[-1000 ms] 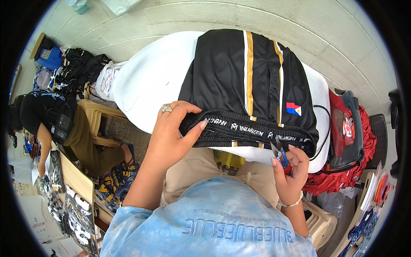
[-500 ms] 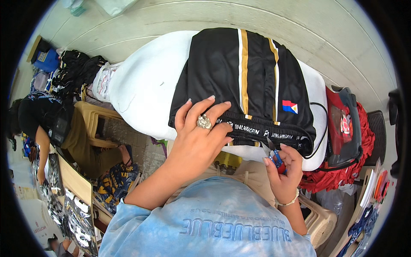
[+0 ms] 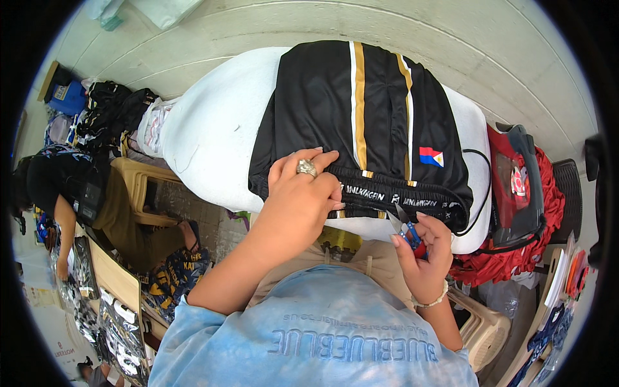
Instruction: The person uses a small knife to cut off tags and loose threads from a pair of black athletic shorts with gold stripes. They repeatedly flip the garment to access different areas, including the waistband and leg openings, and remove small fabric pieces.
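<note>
Shorts [image 3: 316, 103] judged soft, slippery; best held by 6-o'clock waistband [image 3: 401, 195]. At 7, left hand [image 3: 303, 190] half-curled, grip unclear; at 5, snips [image 3: 409, 231] clasped in right hand [image 3: 428, 255].

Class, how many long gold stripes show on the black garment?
2. The left stripe runs down the middle of the black garment; the right stripe lies nearer the flag emblem. Others may be hidden underneath.

Looks like a small garment workshop: white padded board [image 3: 209, 132] with a black garment [image 3: 316, 103] laid on it, blue-handled scissors [image 3: 407, 231] at the near edge, dark clothes [image 3: 109, 113] heaped far left, red cloth [image 3: 552, 216] piled right. Second person [image 3: 68, 177] leans over at left by plastic-wrapped garments [image 3: 121, 326]; pale block wall [image 3: 258, 32] at far side.
</note>
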A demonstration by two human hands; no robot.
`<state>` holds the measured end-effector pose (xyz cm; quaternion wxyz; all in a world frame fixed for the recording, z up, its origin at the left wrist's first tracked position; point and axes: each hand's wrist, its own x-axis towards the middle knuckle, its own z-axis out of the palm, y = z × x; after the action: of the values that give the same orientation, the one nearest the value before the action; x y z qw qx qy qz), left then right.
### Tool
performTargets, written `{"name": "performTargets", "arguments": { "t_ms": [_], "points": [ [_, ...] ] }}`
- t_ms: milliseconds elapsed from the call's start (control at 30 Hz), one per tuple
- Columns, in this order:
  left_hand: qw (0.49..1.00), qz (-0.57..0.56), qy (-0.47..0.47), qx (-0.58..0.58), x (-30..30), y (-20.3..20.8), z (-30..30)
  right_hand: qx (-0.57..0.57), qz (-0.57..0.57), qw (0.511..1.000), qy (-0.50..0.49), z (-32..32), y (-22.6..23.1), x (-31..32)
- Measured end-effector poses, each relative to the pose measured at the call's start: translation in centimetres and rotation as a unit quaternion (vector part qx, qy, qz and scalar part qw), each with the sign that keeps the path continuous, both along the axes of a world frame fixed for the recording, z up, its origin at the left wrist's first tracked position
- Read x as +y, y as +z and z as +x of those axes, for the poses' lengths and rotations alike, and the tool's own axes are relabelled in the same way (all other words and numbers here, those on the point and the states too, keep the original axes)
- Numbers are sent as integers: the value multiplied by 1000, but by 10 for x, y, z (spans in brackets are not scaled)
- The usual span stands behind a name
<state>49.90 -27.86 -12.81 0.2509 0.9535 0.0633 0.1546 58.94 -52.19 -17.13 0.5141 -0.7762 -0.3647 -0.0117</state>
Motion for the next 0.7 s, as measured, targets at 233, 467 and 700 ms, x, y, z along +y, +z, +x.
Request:
{"name": "performTargets", "arguments": {
  "t_ms": [233, 467, 700],
  "points": [
    [987, -155, -43, 14, 17, 11, -6, -23, 25, 999, 6, -2, 16, 13],
    [978, -195, -67, 34, 24, 15, -6, -102, -82, 983, 129, 19, 52, 38],
    [968, -238, -64, 35, 26, 14, -6, 88, 8, 987, 131, 43, 36, 66]
  ]
}}
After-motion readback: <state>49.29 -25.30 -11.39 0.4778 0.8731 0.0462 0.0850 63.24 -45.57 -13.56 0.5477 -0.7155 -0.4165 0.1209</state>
